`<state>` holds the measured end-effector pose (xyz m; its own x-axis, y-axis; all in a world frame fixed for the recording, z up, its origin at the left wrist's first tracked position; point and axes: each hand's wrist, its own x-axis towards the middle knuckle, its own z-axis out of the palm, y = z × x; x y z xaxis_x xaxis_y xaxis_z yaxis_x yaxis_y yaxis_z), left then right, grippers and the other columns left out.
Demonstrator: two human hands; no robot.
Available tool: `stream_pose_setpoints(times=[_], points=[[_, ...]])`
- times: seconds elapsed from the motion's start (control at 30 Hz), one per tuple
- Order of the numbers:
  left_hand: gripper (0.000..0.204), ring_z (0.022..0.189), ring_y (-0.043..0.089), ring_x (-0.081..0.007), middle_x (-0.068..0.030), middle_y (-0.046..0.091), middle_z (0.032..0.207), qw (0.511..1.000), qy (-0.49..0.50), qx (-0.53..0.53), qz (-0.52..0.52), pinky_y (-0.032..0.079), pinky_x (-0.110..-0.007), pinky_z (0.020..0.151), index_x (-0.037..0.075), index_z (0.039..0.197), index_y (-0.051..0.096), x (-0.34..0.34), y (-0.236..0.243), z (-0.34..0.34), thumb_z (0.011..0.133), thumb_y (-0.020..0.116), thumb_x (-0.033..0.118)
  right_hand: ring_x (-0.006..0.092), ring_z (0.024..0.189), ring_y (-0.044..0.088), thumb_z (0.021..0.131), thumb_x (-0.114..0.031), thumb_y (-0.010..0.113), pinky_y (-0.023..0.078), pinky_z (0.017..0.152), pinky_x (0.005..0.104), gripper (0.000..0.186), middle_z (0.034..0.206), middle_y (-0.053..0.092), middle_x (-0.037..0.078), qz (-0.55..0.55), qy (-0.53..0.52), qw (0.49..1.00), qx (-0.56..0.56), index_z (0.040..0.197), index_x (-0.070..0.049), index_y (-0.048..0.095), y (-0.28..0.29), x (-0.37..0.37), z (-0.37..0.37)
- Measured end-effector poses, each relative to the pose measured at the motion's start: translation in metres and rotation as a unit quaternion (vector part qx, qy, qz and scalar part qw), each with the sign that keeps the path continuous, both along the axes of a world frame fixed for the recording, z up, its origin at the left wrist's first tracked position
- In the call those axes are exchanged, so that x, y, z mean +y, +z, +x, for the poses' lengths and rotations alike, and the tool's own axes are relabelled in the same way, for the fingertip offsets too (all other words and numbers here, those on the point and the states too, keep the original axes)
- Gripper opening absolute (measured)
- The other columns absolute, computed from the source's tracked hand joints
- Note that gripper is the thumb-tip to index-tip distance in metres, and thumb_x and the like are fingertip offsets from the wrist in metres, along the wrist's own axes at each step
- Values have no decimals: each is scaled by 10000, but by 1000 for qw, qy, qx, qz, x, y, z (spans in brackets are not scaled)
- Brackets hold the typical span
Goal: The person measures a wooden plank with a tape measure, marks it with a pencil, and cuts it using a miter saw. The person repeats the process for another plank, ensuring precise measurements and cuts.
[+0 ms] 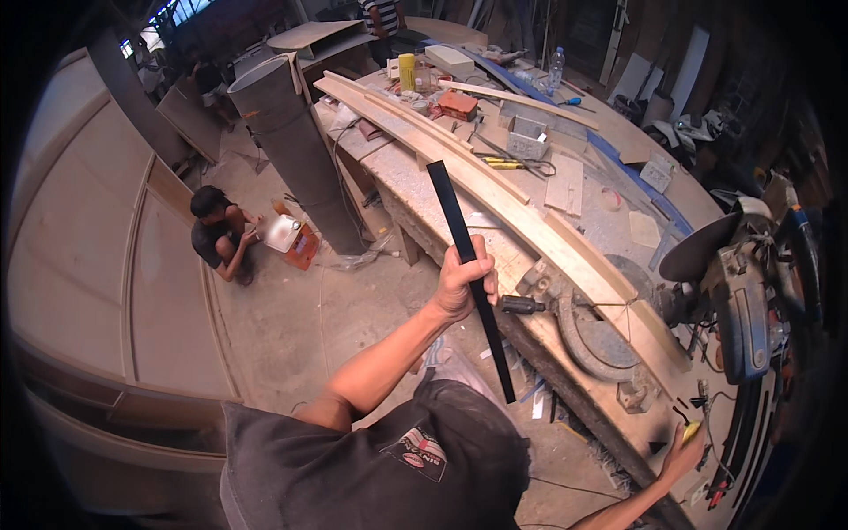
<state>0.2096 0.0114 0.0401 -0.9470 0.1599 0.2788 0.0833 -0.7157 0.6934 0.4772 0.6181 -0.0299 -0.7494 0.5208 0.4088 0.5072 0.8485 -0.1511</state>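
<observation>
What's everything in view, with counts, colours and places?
Held strip: one, black, left hand
Small object: one, yellow, right hand
Saw: one, blue-grey, bench's right end
Workbench: one, pale, right
Long timber: several lengths, pale, across bench
Bottle: one, clear, far bench
Tube: one, grey, beside bench
Panelled structure: one, brown, left
Crouching person: one, dark shirt, left
Background people: several, dim, top
Other clutter: uncounted, mixed, on bench
Left hand: one, bare, centre
Right hand: one, bare, lower-right
</observation>
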Motion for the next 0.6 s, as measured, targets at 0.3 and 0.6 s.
stream_pose_setpoints(times=[0.3,0.6], points=[[307,479,609,-175,-90,617,623,987,-103,53,-112,552,-320,456,66,835,507,-12,-13,-28,932,786,149,310,1380,594,1062,-609,640,454,1168,462,867,1518,620,187,-532,145,699,456,1604,51,486,-15,-202,64],[357,488,594,-151,-41,561,627,949,-161,100,-252,524,-308,448,73,813,511,-21,-4,-37,897,838,190,303,979,754,963,-703,696,627,728,362,992,1201,706,208,-787,269,514,211,1582,33,456,-7,-345,-8]])
